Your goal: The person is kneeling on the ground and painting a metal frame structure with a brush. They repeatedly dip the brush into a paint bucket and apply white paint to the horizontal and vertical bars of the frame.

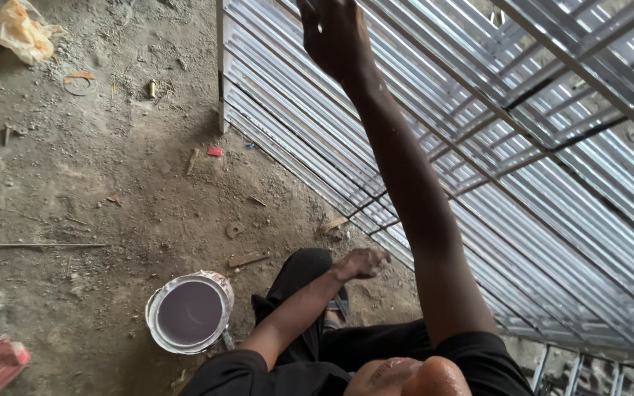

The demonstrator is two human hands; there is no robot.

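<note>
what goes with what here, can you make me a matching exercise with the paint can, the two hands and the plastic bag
Things:
1. paint can
2. right hand
3. left hand
4. plastic bag

Places or states:
a. crumpled on the dirt, top left corner
b. raised against the silver metal grille
c. open, standing on the ground beside the knee
d. loosely curled, resting low near the knee

Pairs: 1-c, 2-b, 3-d, 4-a

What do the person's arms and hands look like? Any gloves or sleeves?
No gloves. Both arms are bare up to short black sleeves at the shoulders. The left hand has pale dust or paint smudges on it; the right hand shows no rings or watch.
</note>
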